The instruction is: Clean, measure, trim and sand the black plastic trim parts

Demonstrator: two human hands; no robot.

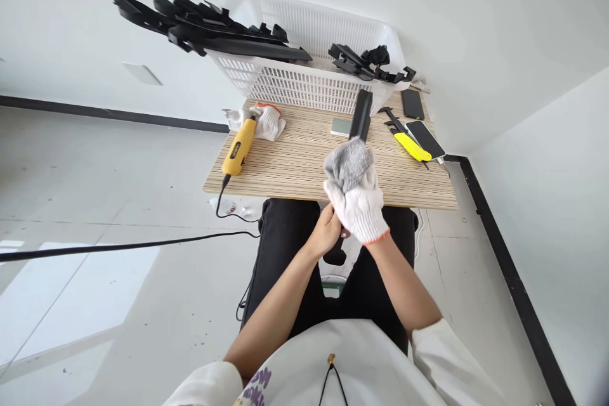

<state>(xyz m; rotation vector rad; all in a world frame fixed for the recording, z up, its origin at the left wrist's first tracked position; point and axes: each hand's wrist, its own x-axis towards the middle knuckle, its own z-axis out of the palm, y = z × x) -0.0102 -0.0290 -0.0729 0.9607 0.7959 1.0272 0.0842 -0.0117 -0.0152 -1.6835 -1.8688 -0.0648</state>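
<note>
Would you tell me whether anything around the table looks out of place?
The long black plastic parts jut past the left end of the white slatted basket, which looks precarious. The yellow corded tool lies partly over a crumpled white glove, looking untidy. No spill shows.

Tabletop (295, 165): wood-look surface, striped grain, matt. Basket (304, 79): white plastic, perforated. Cloth (349, 165): gray, fuzzy pile. Glove (364, 209): white knitted textile, ribbed. Power tool (239, 147): smooth yellow housing. Floor (176, 171): smooth, reflective.

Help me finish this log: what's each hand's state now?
Left hand: bare, closed low on a black part.
Right hand: gloved, closed, holding a grey cloth against it.
</note>
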